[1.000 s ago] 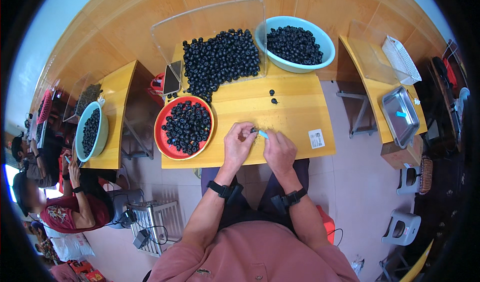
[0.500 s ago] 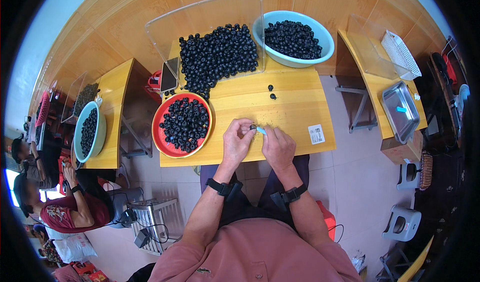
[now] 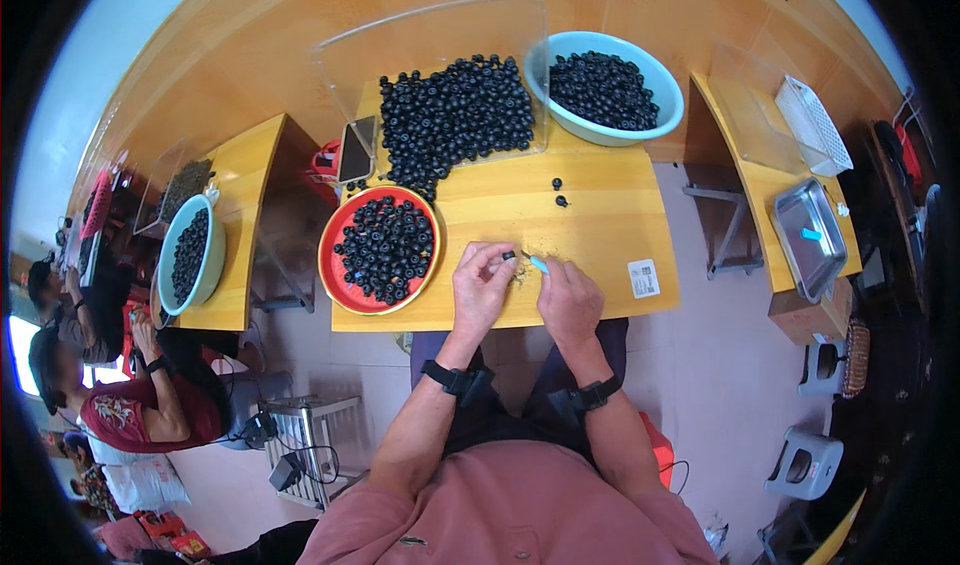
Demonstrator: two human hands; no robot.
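Note:
Between the fingertips of my left hand (image 3: 480, 287) is a small black bead-like piece (image 3: 508, 256), pinched above the near part of the wooden table (image 3: 600, 235). My right hand (image 3: 572, 303) closes around a small tool with a light-blue handle (image 3: 540, 264). Its thin tip points left toward the piece, with a small gap between them. Brown crumbs lie on the wood beneath my hands. To the left, a red tray with a yellow rim (image 3: 327, 283) holds many similar black pieces (image 3: 385, 250). Two loose black pieces (image 3: 560, 201) lie farther off.
Behind the tray, a clear-walled bin (image 3: 440, 5) holds a heap of black pieces; a light-blue basin (image 3: 672, 115) of them stands far right. A phone (image 3: 357, 150) lies by the bin. A white label (image 3: 643, 279) is at right. Other people (image 3: 150, 405) sit at the left.
My hands have drawn slightly apart, and the tool's tip has come away from the black piece. The whole view has shifted a little to the right.

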